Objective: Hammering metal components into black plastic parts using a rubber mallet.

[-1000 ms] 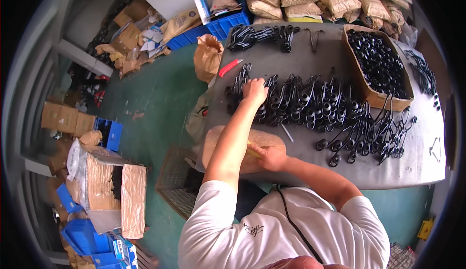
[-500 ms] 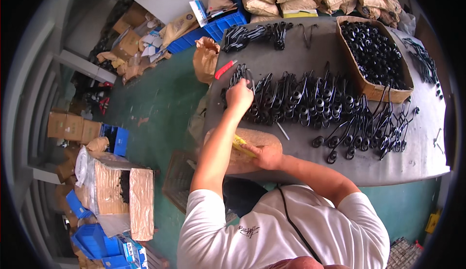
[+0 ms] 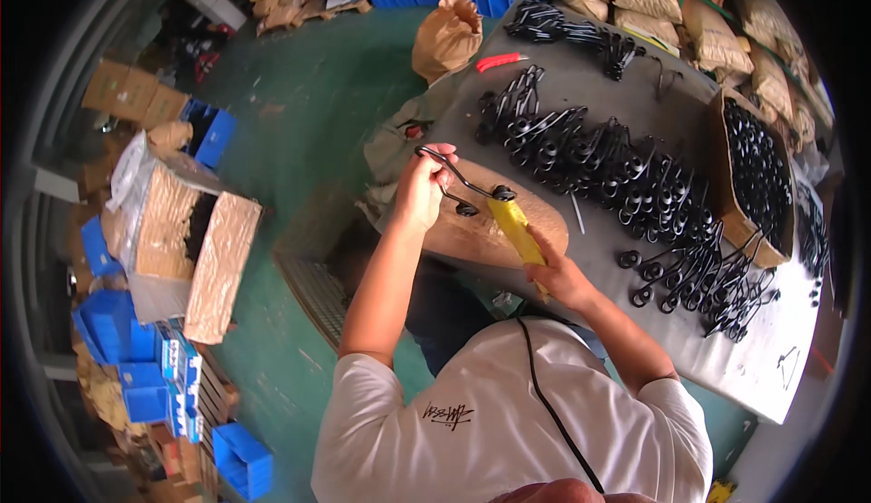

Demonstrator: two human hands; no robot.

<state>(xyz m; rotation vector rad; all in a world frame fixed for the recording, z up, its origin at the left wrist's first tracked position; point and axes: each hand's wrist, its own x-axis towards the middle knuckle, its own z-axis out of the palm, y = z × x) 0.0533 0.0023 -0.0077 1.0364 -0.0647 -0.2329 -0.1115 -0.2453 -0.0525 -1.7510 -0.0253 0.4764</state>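
My left hand (image 3: 420, 193) is closed around a black bent wire piece (image 3: 465, 179), which carries round black knobs at its ends. Fingers of my right hand (image 3: 558, 274) wrap a long yellow tool (image 3: 515, 228), its exact kind unclear. The tool's far end meets one knob (image 3: 503, 194) of the wire piece, touching it or just behind it. Both hands are over a rounded brown board (image 3: 535, 205) at the table's near edge. Beyond it lies a long row of similar black wire pieces (image 3: 590, 163) with round ends.
On the grey table (image 3: 562, 86) lie a red-handled tool (image 3: 501, 61), a thin white stick (image 3: 578, 214) and more wire pieces (image 3: 572, 31). A carton of black parts (image 3: 760, 172) stands at the right. A paper sack (image 3: 447, 39) sits beyond the table's left edge.
My left hand has come back from the row and now holds a wire piece over the board. My right hand has lifted the yellow tool to its knob. The view has turned.
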